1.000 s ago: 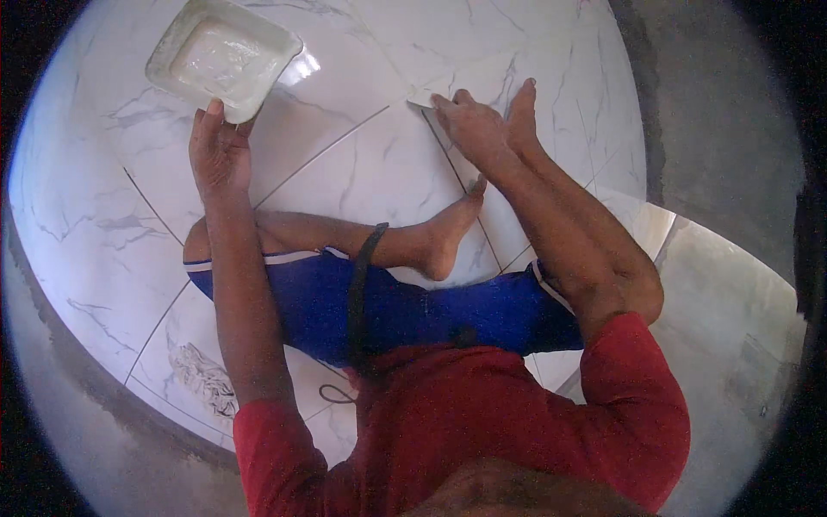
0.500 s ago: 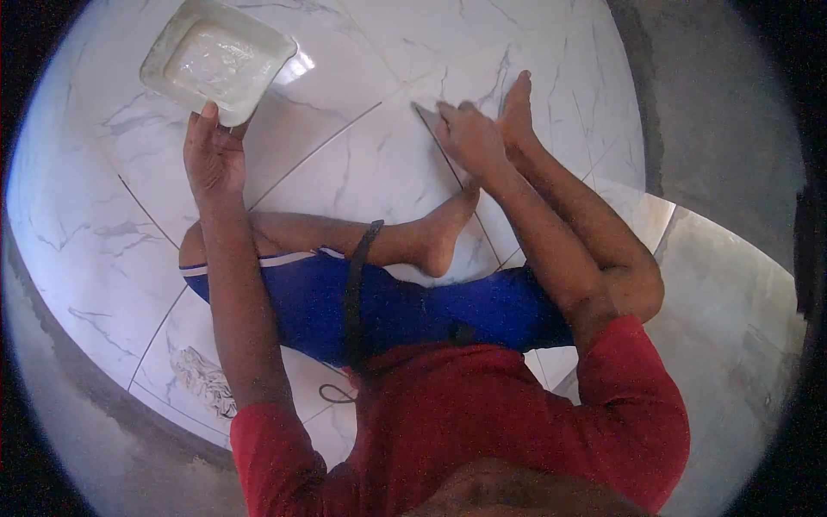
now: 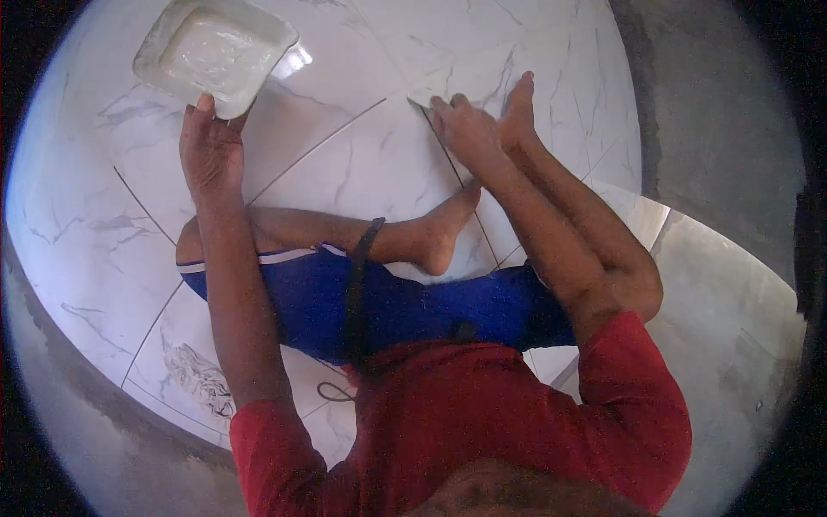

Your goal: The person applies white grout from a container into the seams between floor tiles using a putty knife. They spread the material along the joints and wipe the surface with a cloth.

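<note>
My left hand (image 3: 211, 159) grips the near edge of a pale, square plastic container (image 3: 148, 62), thumb over the rim and fingers beneath. White paste (image 3: 207, 47) coats the bottom of it. My right hand (image 3: 469, 129) is closed around a thin, pale flat scraper (image 3: 420, 98), mostly covered by the fingers. Its exposed edge lies at the marbled white floor tiles, by the upper end of a dark joint (image 3: 446, 153). That hand is just left of my right foot (image 3: 519, 112).
My legs are folded on the tiles, the left foot (image 3: 441, 237) between my hands. A crumpled whitish cloth (image 3: 200, 379) and a thin dark cord loop (image 3: 334, 392) lie at lower left. Rough grey concrete (image 3: 724, 112) borders the tiles at right.
My left hand and the container have shifted slightly up and left. The right hand has moved a little up and left, and more of the scraper's pale face shows.
</note>
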Demonstrator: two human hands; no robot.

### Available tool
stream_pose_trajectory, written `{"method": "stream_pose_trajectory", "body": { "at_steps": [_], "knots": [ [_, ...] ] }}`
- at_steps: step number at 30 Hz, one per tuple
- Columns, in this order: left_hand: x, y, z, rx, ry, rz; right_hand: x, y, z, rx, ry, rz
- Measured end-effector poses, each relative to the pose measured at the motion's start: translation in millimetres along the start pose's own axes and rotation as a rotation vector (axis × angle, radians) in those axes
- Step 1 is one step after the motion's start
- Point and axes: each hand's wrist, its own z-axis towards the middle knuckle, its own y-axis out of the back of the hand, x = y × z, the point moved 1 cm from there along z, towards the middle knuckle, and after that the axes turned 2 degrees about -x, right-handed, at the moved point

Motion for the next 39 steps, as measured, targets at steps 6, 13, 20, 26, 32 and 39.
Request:
{"method": "stream_pose_trajectory", "body": {
  "at_steps": [6, 13, 20, 26, 32, 39],
  "knots": [
    [1.4, -0.3, 0.8, 0.024, 0.019, 0.012, -0.6, -4.0, -38.7, 0.116, -0.089, 0.031],
    [2.3, 1.8, 0.4, 0.014, 0.037, 0.002, 16.1, 1.0, -12.0, 0.063, -0.203, 0.166],
    [2.0, -6.9, -1.1, 0.037, 0.041, -0.008, 65.5, -27.2, -18.1, 0.013, -0.384, 0.105],
    [3.6, 1.0, 1.3, 0.012, 0.073, -0.043, 98.6, -26.2, -36.6, 0.132, -0.275, 0.059],
    [2.8, -2.2, -0.1, 0.038, 0.076, -0.025, 42.5, 2.3, -24.2, 0.029, -0.205, -0.039],
    [1.5, -2.2, -0.3, 0.052, 0.051, -0.043, -0.1, 1.6, -7.4, 0.119, -0.074, -0.07]
  ]
}}
